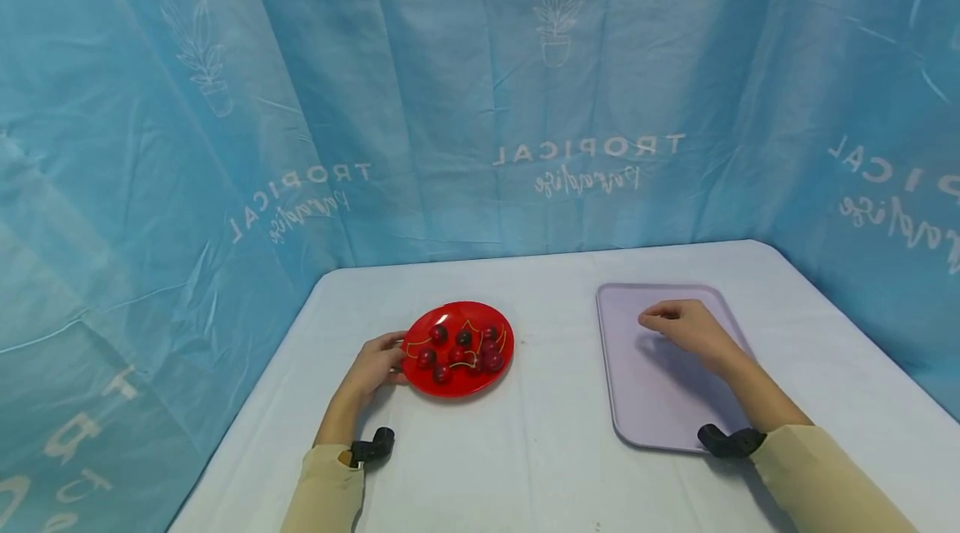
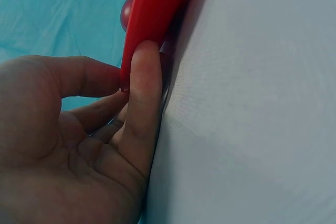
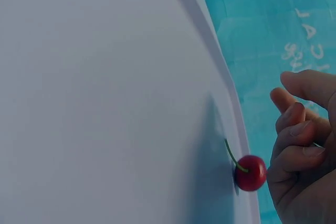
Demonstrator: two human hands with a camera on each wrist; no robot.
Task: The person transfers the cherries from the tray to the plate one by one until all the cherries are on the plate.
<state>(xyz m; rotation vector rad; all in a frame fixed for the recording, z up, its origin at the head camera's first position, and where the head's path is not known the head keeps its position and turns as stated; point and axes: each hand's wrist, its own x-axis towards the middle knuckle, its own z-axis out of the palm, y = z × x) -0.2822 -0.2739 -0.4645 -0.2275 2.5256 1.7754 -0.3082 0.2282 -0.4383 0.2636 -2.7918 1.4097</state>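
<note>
A red plate point(image 1: 423, 335) with several dark red cherries point(image 1: 457, 354) on it stands at the left of the white table. My left hand point(image 1: 375, 366) pinches its left rim; in the left wrist view the thumb point(image 2: 97, 80) meets the edge and a finger point(image 2: 145, 72) lies underneath. Over the lavender tray point(image 1: 637, 400) my right hand point(image 1: 690, 329) hovers with loosely bent fingers and nothing between thumb and fingertips. One cherry point(image 3: 251, 173) with a green stem lies on the tray close to that hand in the right wrist view; the head view does not show it.
White cloth covers the table point(image 1: 555, 433). Blue printed curtains point(image 1: 450, 100) hang behind it and along both sides. Each wrist carries a black camera mount, one point(image 1: 372, 445) on the left and one point(image 1: 727, 440) above the tray's near edge.
</note>
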